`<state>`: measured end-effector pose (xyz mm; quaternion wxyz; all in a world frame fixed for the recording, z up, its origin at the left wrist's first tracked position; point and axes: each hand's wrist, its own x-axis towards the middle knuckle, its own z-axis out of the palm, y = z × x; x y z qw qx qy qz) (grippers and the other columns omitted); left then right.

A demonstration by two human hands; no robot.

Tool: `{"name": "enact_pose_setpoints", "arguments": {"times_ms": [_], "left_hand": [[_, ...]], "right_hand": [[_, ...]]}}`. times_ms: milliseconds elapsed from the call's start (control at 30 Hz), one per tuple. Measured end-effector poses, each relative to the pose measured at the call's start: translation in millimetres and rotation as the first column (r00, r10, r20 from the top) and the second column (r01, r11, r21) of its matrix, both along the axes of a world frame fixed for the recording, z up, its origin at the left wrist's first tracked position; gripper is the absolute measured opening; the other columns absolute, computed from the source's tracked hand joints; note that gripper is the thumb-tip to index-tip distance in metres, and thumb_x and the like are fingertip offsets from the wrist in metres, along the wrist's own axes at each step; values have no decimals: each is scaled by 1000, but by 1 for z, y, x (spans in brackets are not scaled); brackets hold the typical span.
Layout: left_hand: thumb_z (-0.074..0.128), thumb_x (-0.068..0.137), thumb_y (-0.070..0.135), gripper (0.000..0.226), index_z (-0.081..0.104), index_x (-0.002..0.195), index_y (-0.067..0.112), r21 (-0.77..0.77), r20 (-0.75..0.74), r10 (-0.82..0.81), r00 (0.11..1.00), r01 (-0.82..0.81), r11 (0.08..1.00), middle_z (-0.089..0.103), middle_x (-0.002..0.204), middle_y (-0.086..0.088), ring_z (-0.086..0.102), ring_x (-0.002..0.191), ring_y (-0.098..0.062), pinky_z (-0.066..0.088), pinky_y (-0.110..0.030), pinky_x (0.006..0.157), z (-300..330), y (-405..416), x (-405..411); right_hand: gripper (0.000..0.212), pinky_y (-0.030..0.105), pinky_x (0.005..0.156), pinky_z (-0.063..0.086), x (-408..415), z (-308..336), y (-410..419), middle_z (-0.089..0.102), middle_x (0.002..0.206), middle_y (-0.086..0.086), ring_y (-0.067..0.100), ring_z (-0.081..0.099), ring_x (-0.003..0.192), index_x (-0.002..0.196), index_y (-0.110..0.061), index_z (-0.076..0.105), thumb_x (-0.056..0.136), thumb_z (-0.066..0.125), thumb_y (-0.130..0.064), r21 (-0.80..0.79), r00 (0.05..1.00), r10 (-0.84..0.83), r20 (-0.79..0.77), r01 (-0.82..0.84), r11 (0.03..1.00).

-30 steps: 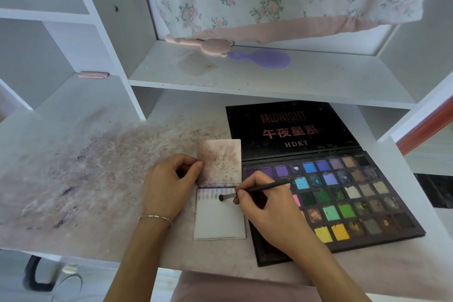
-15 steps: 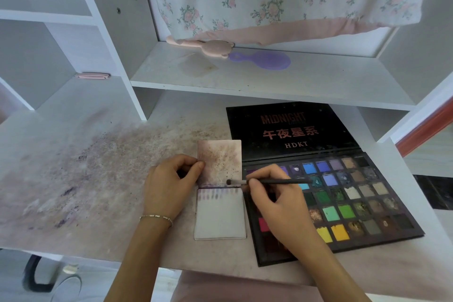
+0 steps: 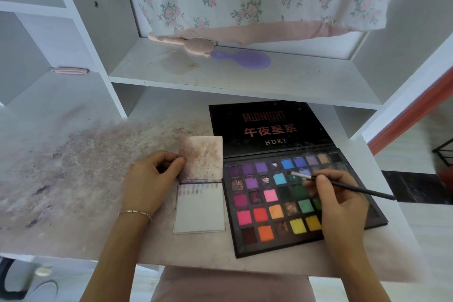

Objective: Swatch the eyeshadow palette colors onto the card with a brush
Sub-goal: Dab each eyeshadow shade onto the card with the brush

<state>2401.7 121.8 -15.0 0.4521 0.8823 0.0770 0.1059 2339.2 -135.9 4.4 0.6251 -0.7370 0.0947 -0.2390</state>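
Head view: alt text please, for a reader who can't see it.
The right hand holds a brush with its tip over the blue pans of an open eyeshadow palette. The left hand pinches the stained flap of a swatch card beside it.

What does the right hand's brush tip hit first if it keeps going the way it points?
Likely the palette itself: the right hand holds the brush pointing up-left, bristles low over the dark teal and blue pans. Whether the tip touches a pan already is unclear. Farther along that line lies the card, pinched by the left hand.
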Motion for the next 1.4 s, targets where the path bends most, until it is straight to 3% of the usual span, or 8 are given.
{"name": "enact_pose_setpoints", "arguments": {"times_ms": [200,400,567,733,900,1100,1167,1400], "left_hand": [[64,82,25,7,67,76,23,8,-8,62,998,-62,998,63,70,7,57,70,-13,41,-26,67,-2,-8,2],[63,82,24,11,62,71,28,-42,17,137,990,-137,990,57,65,18,51,65,3,34,-17,56,0,-15,6],[61,84,22,9,64,76,25,-44,63,136,989,-134,990,57,67,19,52,66,3,35,-17,58,-2,-15,4],[61,84,21,12,63,73,24,-33,77,122,990,-120,992,58,66,13,52,66,0,37,-17,59,-2,-14,3],[62,84,20,11,63,72,21,-25,80,131,988,-130,991,60,67,3,54,65,-15,36,-16,60,-4,-16,3],[62,84,19,11,63,73,21,-21,88,125,988,-124,992,59,66,6,53,64,-7,36,-17,60,-4,-15,2],[62,84,19,11,62,73,21,-29,88,125,988,-123,992,59,66,7,54,65,-12,37,-23,60,-4,-15,2],[62,84,17,11,62,73,20,-38,87,122,989,-119,992,59,67,2,54,68,-20,37,-28,70,-5,-16,3]], "right_hand": [[28,7,61,47,-2,-8,6,67,71,-12,1,62,68,78,-21,57,88,49,3,-44,1000,7,16,-7,999],[25,8,56,47,6,-9,16,67,72,-14,2,62,65,76,-24,55,88,51,-2,-82,997,65,35,-62,995],[27,11,55,47,12,-9,19,62,67,0,4,58,61,76,-29,54,87,51,-5,-80,997,77,6,-76,994],[29,13,55,51,15,-6,-13,60,70,-7,-1,60,68,77,-33,50,88,50,-7,-220,999,-18,-39,9,975],[12,1,48,39,16,-9,-43,56,64,-8,-13,54,60,85,-17,52,89,51,-5,-325,982,-177,-58,149,934],[9,0,51,38,21,-15,-44,54,68,-15,-17,53,67,89,-15,53,89,51,-6,-416,990,-107,-91,60,907],[11,-1,50,38,20,-15,-44,54,69,-16,-18,53,67,88,-17,53,89,51,-5,-430,992,-98,-77,55,901],[8,-2,54,37,22,-19,-46,52,68,-18,-2,53,60,87,-14,54,88,52,-6,-449,984,-155,-85,101,888]]}}
